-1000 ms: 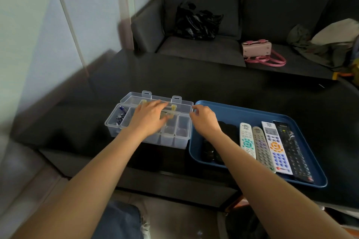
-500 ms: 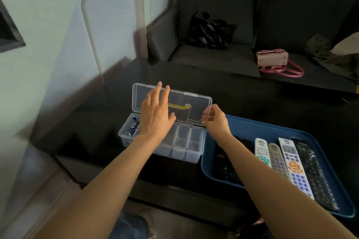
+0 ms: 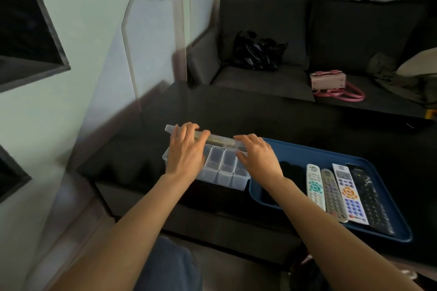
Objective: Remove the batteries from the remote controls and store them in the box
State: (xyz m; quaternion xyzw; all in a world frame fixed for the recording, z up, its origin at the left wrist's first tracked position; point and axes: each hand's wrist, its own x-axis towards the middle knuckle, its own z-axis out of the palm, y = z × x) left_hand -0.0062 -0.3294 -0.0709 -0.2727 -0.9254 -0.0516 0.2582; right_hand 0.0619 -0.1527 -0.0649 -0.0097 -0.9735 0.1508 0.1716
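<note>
A clear plastic compartment box [image 3: 222, 169] stands on the black table beside the blue tray [image 3: 314, 150]. Its lid [image 3: 220, 138] is swung back past upright, with a yellowish handle showing along it. My left hand [image 3: 186, 151] lies over the lid's left part, fingers spread across its edge. My right hand [image 3: 259, 157] rests its fingers on the lid's right end, thumb spread toward the box. In the tray lie a white remote with teal buttons [image 3: 315, 186], a grey remote [image 3: 332, 194], a white remote with orange buttons [image 3: 350, 194] and a black remote [image 3: 370, 201].
Dark objects [image 3: 289, 170] lie in the tray's left part. Behind the table stands a dark sofa [image 3: 272, 78] with a black bag [image 3: 257, 52], a pink handbag [image 3: 331, 82] and clothes [image 3: 406, 73]. A wall [image 3: 106, 54] is at the left.
The lid went from closed to upright to tipped back, both hands following it. My view lifted and shifted left.
</note>
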